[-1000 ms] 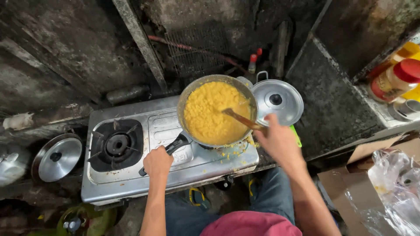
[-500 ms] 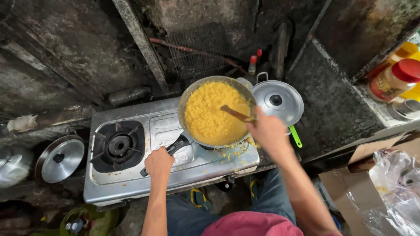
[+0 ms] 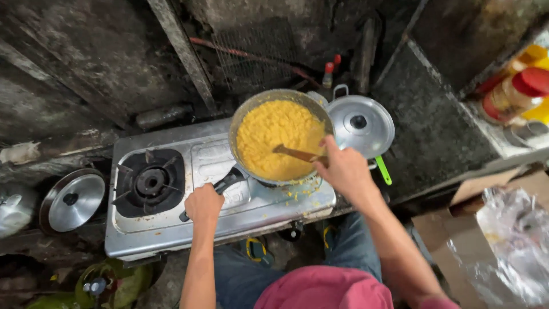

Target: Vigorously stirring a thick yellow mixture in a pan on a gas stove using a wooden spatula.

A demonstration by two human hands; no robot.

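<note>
Soot-black walls behind a steel 2-burner stove [image 3: 171, 232]. At 9 o'clock, the bare burner [image 3: 150, 182]. Left hand [image 3: 204, 204] has fingers clamped on the pan handle [image 3: 227, 182]. Pan of yellow mash [image 3: 279, 139] sits at 12 o'clock. Right hand [image 3: 343, 170] grips the wooden spatula [image 3: 296, 153], fingers closed. Step judged: stirring; next stroke needs a steadied handle.

The right hand [image 3: 343, 169] covered the wooden spoon's [image 3: 294, 153] grip, and the left hand [image 3: 203, 203] hid part of the pan handle [image 3: 227, 181]. The red-capped jar [image 3: 514, 91] was blurred and ran off the right edge. The plastic bag [image 3: 517, 240] was cut there too.
</note>
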